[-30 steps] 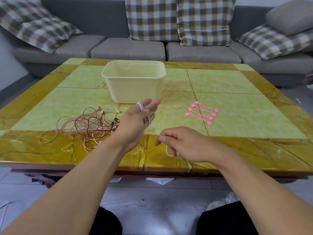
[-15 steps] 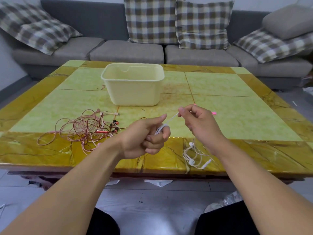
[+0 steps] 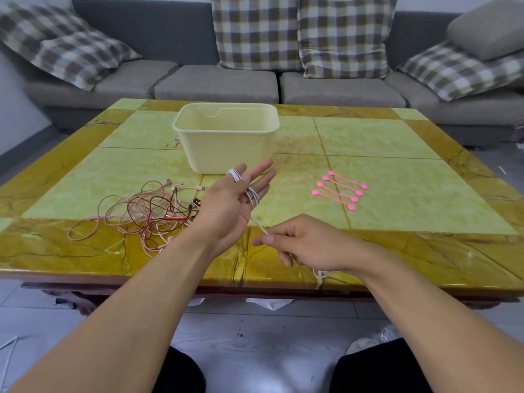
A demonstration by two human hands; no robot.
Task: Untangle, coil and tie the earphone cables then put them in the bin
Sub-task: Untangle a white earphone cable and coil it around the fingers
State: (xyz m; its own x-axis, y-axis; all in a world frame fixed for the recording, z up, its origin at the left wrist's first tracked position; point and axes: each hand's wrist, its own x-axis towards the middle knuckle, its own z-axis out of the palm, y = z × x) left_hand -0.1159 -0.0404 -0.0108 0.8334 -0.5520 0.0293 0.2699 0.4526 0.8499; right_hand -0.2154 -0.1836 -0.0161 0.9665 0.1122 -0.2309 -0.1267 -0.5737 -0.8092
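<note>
A white earphone cable (image 3: 253,196) is wound in loops around the straight, spread fingers of my left hand (image 3: 232,202), held palm up in front of the bin. From the loops the cable runs down to my right hand (image 3: 300,242), which pinches it between thumb and forefinger over the table's front edge. The cable's loose end (image 3: 319,275) hangs below that hand. A tangle of pink and red earphone cables (image 3: 147,212) lies left of my left hand. The pale yellow bin (image 3: 226,143) stands behind, with nothing visible inside.
Several pink cable ties (image 3: 340,190) lie in a row to the right of the bin. The yellow-green stone table (image 3: 397,165) stands before a grey sofa (image 3: 215,83) with checked cushions. White scraps lie on the floor under the table.
My left hand has opened from a curled grip to spread fingers with the loops on them. My right hand dropped from beside the bin toward the front edge, drawing the cable down.
</note>
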